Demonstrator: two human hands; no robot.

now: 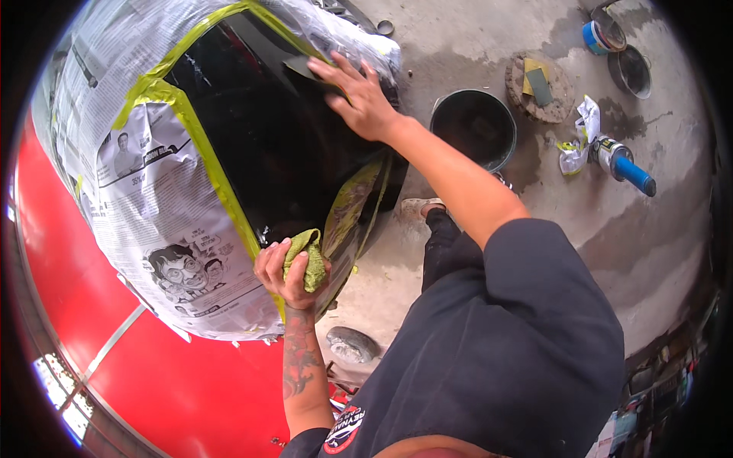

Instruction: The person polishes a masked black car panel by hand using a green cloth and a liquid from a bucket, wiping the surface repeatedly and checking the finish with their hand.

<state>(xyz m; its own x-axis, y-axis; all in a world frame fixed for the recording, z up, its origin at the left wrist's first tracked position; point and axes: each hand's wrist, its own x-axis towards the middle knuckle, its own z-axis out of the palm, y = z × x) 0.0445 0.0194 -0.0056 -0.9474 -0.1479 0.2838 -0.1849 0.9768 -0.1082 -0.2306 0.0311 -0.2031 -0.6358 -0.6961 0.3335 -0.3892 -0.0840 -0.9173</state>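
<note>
A black car panel point(252, 137) is bordered by yellow masking tape point(221, 183) and newspaper sheets point(134, 191). My right hand point(355, 91), at the panel’s upper right, holds a dark grey sanding sheet point(304, 68) against the surface, fingers stretched over it; their undersides are hidden. My left hand point(286, 271) grips a folded olive-green cloth point(309, 259) at the panel’s lower edge, beside the tape.
Glossy red bodywork point(153, 366) lies at left. On the concrete floor point(573, 244) are a black bucket point(472, 126), smaller containers point(599, 38), a round block point(519, 103) with yellow and green pads, a blue-handled tool point(630, 172) beside crumpled paper, and a stone point(351, 343).
</note>
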